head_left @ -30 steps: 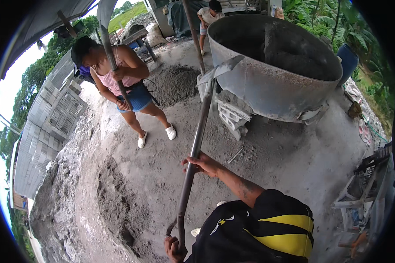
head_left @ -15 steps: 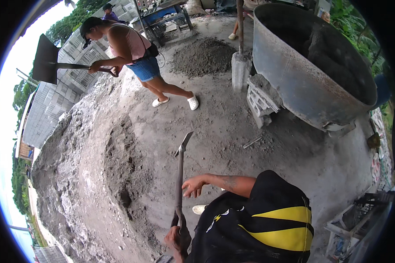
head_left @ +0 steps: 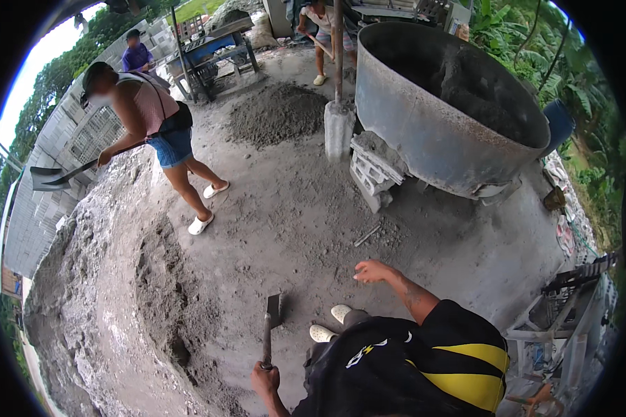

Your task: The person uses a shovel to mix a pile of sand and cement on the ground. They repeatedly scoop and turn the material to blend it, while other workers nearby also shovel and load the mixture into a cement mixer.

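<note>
Left hand (head_left: 265, 379), one of the wearer's two, is closed around the handle of one shovel (head_left: 267, 339), whose dark blade points away over the grey ground (head_left: 452, 250), just left of two pale clogs (head_left: 340, 313); whether the blade touches the ground cannot be told. The right hand (head_left: 373, 271) is raised apart from the shovel, fingers loosely bent and partly spread, with nothing visible in its hold. Three co-workers are in view: one in a pink top (head_left: 145, 111) toward the ground's left edge with a second shovel (head_left: 52, 181), one in purple (head_left: 138, 57) behind, and one in pale clothing (head_left: 321, 21) at the far edge, beside one large round metal tub (head_left: 431, 118). One grey heap (head_left: 278, 115) lies left of one post (head_left: 338, 55).
</note>
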